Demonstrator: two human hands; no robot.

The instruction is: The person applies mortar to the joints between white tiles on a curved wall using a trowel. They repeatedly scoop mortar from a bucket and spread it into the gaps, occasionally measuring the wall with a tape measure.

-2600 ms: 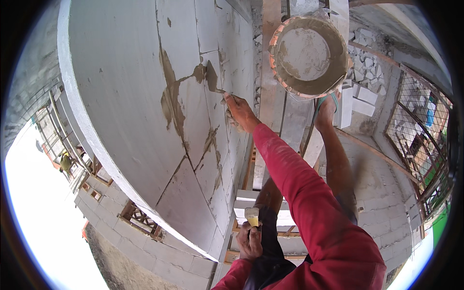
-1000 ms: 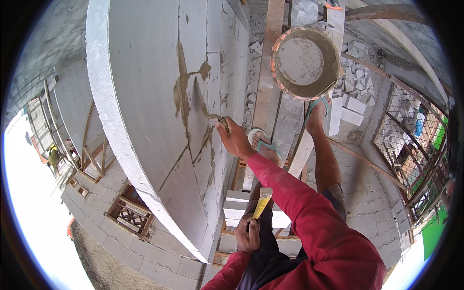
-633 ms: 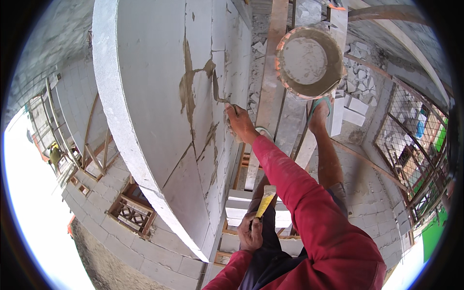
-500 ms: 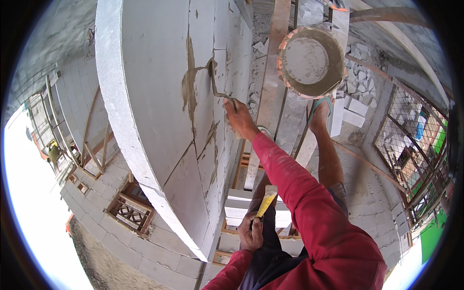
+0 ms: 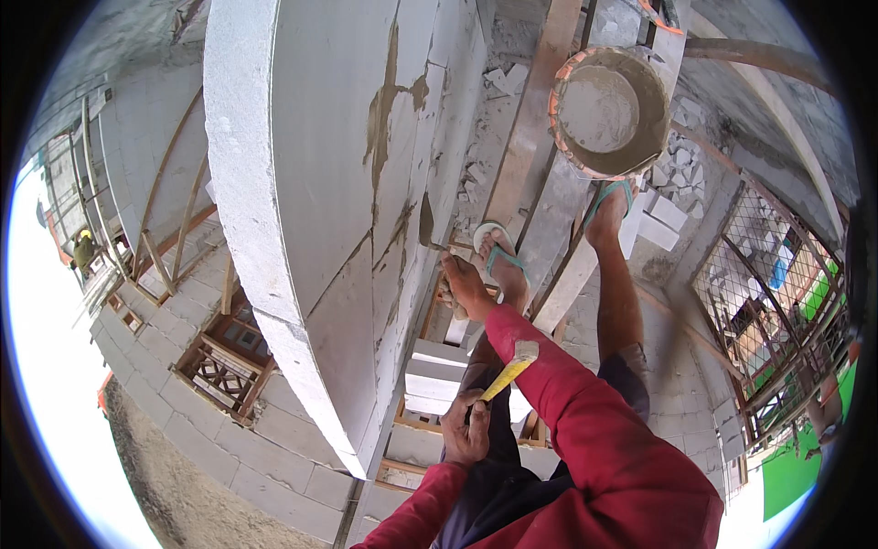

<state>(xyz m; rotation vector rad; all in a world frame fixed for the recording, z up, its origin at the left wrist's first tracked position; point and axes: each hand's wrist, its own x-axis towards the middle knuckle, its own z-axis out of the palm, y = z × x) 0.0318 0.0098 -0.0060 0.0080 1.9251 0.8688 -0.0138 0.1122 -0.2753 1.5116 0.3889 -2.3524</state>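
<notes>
At the centre of the frame, the right hand (image 5: 466, 285) grips a trowel (image 5: 428, 227), now lower on the mortar-streaked block wall (image 5: 302, 165) than a moment ago, working down the joint. The left hand (image 5: 466, 430), lower centre, stays closed around a yellow-handled tool (image 5: 508, 377). A mortar bucket (image 5: 611, 112) sits at upper right.

Both arms are covered by long red sleeves (image 5: 585, 430) of a loose, creased fabric, reaching down to the wrists, so that only the left hand (image 5: 466, 428) and the right hand (image 5: 466, 285) are left bare. Dark blue-grey shorts (image 5: 631, 389) are worn, ending about the knee, with the lower legs uncovered. The feet are shod in flip-flops (image 5: 498, 256) with pale soles and teal-green straps.
</notes>
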